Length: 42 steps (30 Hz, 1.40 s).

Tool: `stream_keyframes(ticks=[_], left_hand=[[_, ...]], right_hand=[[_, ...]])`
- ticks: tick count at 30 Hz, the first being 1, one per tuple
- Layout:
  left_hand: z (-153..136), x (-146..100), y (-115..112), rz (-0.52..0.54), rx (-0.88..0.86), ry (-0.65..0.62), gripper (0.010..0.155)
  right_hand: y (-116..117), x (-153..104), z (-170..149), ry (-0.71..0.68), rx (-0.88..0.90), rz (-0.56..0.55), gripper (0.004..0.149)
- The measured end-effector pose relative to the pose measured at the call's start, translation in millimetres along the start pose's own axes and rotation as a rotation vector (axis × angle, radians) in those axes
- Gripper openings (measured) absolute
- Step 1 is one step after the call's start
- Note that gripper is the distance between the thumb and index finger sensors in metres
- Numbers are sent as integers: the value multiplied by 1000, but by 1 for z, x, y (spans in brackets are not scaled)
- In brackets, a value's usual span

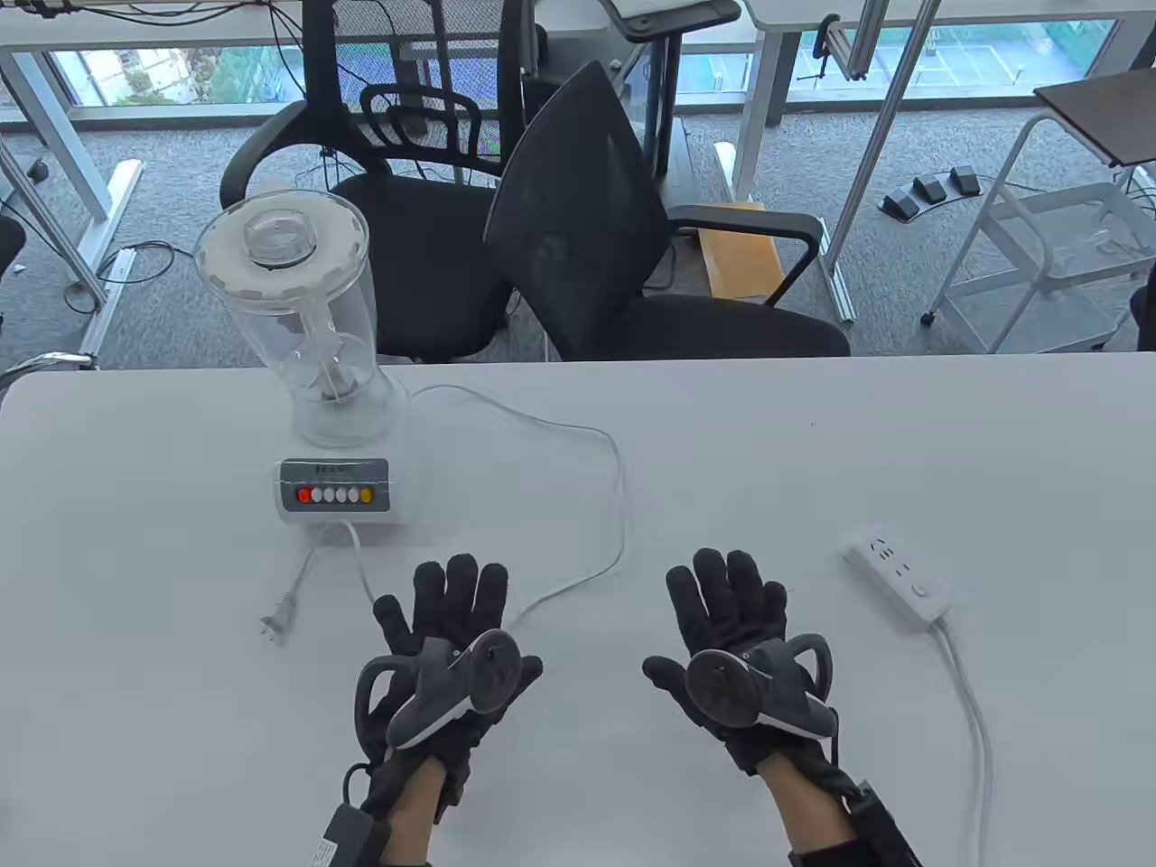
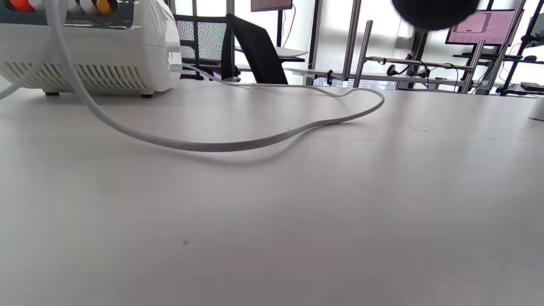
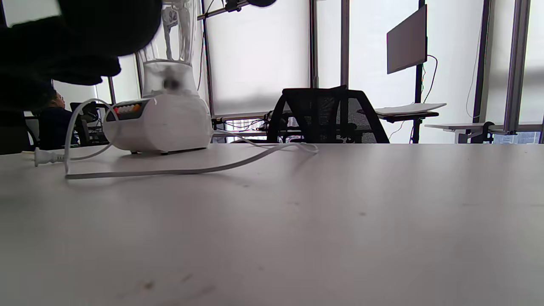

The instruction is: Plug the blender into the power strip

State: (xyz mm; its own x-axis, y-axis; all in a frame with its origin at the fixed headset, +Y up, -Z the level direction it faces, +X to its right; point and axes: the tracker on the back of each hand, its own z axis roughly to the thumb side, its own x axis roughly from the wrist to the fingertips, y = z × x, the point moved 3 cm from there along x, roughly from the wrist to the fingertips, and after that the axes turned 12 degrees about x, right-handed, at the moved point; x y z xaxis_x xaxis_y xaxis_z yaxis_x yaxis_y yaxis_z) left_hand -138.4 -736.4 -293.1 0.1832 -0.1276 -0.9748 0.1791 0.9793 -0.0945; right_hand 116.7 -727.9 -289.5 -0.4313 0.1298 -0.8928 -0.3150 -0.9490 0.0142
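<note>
A white blender (image 1: pixel 312 379) with a clear jar stands at the table's left; its base also shows in the left wrist view (image 2: pixel 85 46) and the right wrist view (image 3: pixel 161 123). Its white cord (image 1: pixel 610 488) loops right and back to a two-prong plug (image 1: pixel 275 621) lying on the table left of my left hand; the plug also shows in the right wrist view (image 3: pixel 40 157). A white power strip (image 1: pixel 899 578) lies at the right. My left hand (image 1: pixel 447 623) and right hand (image 1: pixel 731 605) lie flat, fingers spread, holding nothing.
The power strip's own cable (image 1: pixel 975 713) runs toward the near table edge at the right. Two black office chairs (image 1: pixel 587 226) stand behind the table's far edge.
</note>
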Motion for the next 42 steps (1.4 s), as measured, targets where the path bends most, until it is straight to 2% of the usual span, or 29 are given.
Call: stream_keyframes(ticks=[13,23,32,42], left_hand=[[2,1,-1,-8,-10,-18,101],[8,0,-1,-16,-13,-41,100],[10,0,2,-3,-24,-55,99],[12,-2,7,12,-34,-67,98]], right_hand=[[2,1,0,4,-18,20,95],[-4,-3,-18,72,-64,33,97],[-23,-12,-77,261,-77,-6,98],[-35,-43,-170,575,49,-86,100]])
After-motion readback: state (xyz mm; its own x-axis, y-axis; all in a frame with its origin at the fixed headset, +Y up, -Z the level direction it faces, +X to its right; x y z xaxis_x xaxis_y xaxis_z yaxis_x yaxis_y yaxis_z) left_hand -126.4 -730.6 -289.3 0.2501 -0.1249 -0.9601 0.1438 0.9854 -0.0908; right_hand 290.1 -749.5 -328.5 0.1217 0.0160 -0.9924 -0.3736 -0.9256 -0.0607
